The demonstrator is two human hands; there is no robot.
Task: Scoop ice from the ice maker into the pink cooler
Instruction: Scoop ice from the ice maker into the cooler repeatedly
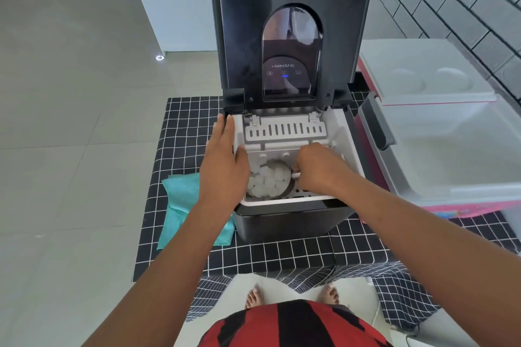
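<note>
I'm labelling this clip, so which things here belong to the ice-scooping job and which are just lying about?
Job: ice maker, lid up; ice; scoop, gripped by the right hand; left hand resting on the maker's rim; pink cooler, lid closed.

Lying about: teal cloth; checked tablecloth.

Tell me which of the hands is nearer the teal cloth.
Left. The left hand rests on the ice maker's left rim, just above and right of the teal cloth. The right hand grips the scoop inside the bin, farther right.
</note>
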